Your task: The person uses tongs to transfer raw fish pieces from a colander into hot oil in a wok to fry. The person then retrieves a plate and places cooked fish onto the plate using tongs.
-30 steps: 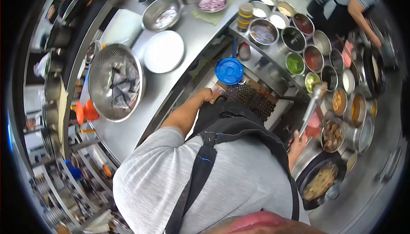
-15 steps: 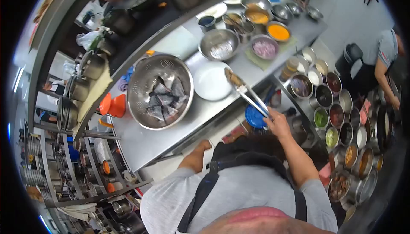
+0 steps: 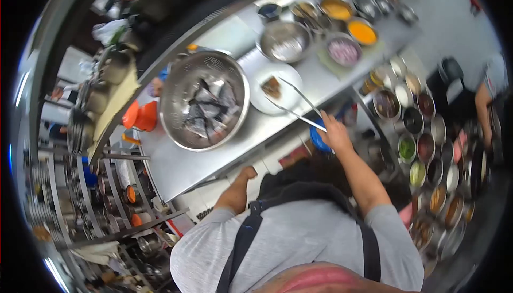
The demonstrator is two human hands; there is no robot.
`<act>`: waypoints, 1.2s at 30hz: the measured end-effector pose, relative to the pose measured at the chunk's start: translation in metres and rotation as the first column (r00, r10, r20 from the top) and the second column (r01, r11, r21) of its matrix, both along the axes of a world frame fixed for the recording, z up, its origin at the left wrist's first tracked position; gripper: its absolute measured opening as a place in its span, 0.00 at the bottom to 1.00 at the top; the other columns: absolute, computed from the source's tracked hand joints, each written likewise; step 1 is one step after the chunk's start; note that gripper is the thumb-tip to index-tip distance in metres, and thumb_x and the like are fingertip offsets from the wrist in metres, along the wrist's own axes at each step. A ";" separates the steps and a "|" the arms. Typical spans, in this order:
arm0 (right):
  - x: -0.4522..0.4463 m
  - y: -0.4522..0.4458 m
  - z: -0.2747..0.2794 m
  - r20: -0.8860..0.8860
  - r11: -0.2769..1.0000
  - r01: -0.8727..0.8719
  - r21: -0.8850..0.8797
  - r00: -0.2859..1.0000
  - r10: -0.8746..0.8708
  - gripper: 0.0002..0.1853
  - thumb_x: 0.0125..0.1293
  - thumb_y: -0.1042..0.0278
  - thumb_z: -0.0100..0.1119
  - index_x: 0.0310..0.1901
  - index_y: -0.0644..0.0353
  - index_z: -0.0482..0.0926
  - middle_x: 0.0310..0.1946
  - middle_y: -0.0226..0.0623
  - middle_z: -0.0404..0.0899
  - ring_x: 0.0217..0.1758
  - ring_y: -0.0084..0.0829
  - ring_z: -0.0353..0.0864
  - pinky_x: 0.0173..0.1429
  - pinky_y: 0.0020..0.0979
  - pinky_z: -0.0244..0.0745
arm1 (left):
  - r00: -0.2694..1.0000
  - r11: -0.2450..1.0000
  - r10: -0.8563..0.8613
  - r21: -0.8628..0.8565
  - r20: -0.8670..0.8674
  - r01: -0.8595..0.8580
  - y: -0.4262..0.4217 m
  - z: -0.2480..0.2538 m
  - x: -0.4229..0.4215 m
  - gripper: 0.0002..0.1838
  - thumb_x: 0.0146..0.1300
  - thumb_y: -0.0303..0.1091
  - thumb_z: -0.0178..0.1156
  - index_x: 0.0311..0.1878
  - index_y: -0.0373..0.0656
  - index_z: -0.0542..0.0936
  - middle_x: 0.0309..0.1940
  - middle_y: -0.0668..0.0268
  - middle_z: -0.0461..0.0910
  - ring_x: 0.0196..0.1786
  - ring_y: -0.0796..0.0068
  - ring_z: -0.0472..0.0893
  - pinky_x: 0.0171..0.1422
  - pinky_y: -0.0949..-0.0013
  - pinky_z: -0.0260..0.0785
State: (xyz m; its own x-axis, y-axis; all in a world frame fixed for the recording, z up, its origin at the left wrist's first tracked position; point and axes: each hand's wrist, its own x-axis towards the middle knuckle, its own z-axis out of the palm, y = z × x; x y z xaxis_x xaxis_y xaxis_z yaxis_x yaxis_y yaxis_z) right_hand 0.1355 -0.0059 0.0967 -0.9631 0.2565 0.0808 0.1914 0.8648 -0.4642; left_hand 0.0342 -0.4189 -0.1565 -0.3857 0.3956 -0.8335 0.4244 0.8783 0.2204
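Observation:
My right hand (image 3: pixel 335 133) is closed round the handle end of metal tongs (image 3: pixel 300 117). Their arms are spread, one tip on either side of a brown cooked piece (image 3: pixel 271 87), perhaps fish. That piece lies on a white plate (image 3: pixel 291 100) on the steel counter. Left of the plate stands a large perforated metal colander (image 3: pixel 238 127) with raw, dark-skinned fish pieces (image 3: pixel 211 108) in it. My left hand (image 3: pixel 248 174) hangs low beside the counter's front edge, and its fingers are not clearly visible.
Behind the plate are a steel bowl (image 3: pixel 284 43), a bowl of chopped onion (image 3: pixel 343 51) and a bowl of orange liquid (image 3: pixel 363 32). Several ingredient pots (image 3: pixel 407 147) stand at right, near another person's arm (image 3: pixel 483 112). A steel shelf (image 3: pixel 176 41) overhangs the counter's far side.
The brown piece, gripped in the tongs by the plate's right edge before, now rests on the plate. The tongs have spread apart and moved left.

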 end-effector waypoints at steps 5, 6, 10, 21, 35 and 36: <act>0.096 0.000 -0.005 -0.127 0.921 0.185 -0.342 0.962 -0.241 0.33 0.55 0.65 0.69 0.63 0.62 0.71 0.38 0.46 0.79 0.39 0.47 0.81 0.46 0.39 0.76 | 0.838 0.833 -0.543 -0.084 0.059 0.546 0.014 -0.044 -0.002 0.23 0.45 0.24 0.62 0.49 0.45 0.84 0.47 0.57 0.83 0.41 0.60 0.86 0.44 0.54 0.83; 0.121 0.000 -0.007 -0.123 0.909 0.235 -0.344 0.948 -0.292 0.33 0.55 0.65 0.69 0.63 0.62 0.71 0.38 0.46 0.79 0.39 0.47 0.81 0.46 0.39 0.76 | 0.803 0.788 -0.591 -0.159 0.076 0.595 0.025 -0.062 -0.010 0.24 0.44 0.24 0.62 0.49 0.46 0.84 0.47 0.57 0.83 0.41 0.59 0.86 0.46 0.54 0.82; 0.247 -0.008 -0.011 0.082 0.604 0.632 -0.486 0.721 -0.688 0.32 0.53 0.63 0.67 0.61 0.63 0.72 0.33 0.42 0.79 0.35 0.41 0.79 0.43 0.39 0.75 | 0.983 0.989 -0.145 0.026 0.112 0.143 0.075 -0.056 -0.024 0.17 0.56 0.44 0.57 0.35 0.40 0.86 0.33 0.52 0.85 0.35 0.56 0.85 0.41 0.55 0.76; 0.463 -0.083 -0.020 0.014 -0.395 0.777 -0.490 -0.446 -0.895 0.33 0.59 0.47 0.67 0.61 0.60 0.75 0.26 0.42 0.80 0.25 0.35 0.80 0.31 0.35 0.74 | 0.817 0.849 -0.529 0.153 0.230 0.506 0.330 -0.011 -0.023 0.09 0.61 0.40 0.56 0.36 0.47 0.81 0.26 0.65 0.77 0.26 0.69 0.76 0.28 0.65 0.65; 0.615 0.028 -0.070 0.335 -0.743 0.532 -0.406 -0.670 -0.663 0.26 0.60 0.44 0.64 0.39 0.66 0.80 0.26 0.48 0.82 0.27 0.42 0.83 0.36 0.41 0.75 | 0.891 0.894 -0.417 0.261 0.180 0.365 0.449 0.040 0.136 0.15 0.61 0.32 0.63 0.52 0.43 0.80 0.37 0.68 0.83 0.37 0.73 0.82 0.39 0.68 0.72; 0.615 0.035 -0.068 0.349 -0.743 0.534 -0.404 -0.661 -0.665 0.26 0.60 0.44 0.64 0.39 0.66 0.80 0.26 0.48 0.82 0.27 0.42 0.83 0.36 0.41 0.75 | 0.896 0.899 -0.408 0.248 0.176 0.361 0.440 0.038 0.136 0.15 0.61 0.32 0.63 0.52 0.43 0.80 0.37 0.68 0.83 0.37 0.73 0.82 0.39 0.68 0.72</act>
State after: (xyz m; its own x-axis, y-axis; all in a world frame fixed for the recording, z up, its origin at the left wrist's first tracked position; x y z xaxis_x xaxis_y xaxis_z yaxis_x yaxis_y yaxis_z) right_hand 0.7506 0.0291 0.0290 0.8162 0.4429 -0.3709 0.0905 -0.7322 -0.6751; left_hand 0.1701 0.0212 -0.1184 0.0133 0.6457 -0.7635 0.6398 0.5813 0.5028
